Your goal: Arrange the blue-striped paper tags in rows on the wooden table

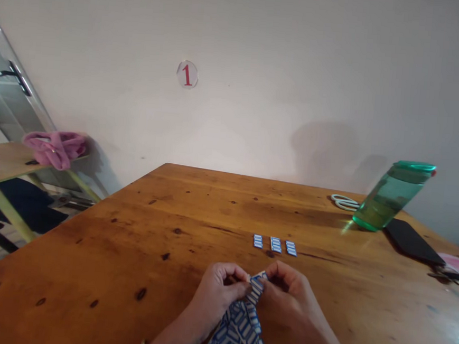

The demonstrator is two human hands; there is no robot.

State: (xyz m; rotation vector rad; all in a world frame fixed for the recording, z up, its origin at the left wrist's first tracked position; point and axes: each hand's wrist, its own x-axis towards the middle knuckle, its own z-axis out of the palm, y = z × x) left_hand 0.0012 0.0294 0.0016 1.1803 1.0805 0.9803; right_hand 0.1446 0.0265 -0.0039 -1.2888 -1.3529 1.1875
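Note:
My left hand [222, 287] and my right hand [288, 292] meet near the table's front. Between their pinched fingertips is a small blue-and-white striped piece [256, 289], gripped from both sides. Just below, a heap of similar striped pieces [236, 334] lies close to me, partly covered by my left forearm and cut off by the lower picture edge. Beyond my hands, three small striped stacks or pieces lie in a row: a left one [258, 241], a middle one [275, 244] and a right one [291, 248]. Their exact kind is too small to tell.
On the wooden table [100, 246], a green translucent bottle [392, 198] stands at the back right. Beside it are a coiled white cable [344, 203] and a black flat case [412, 242]. A pink cloth [54, 147] hangs over another table at the left.

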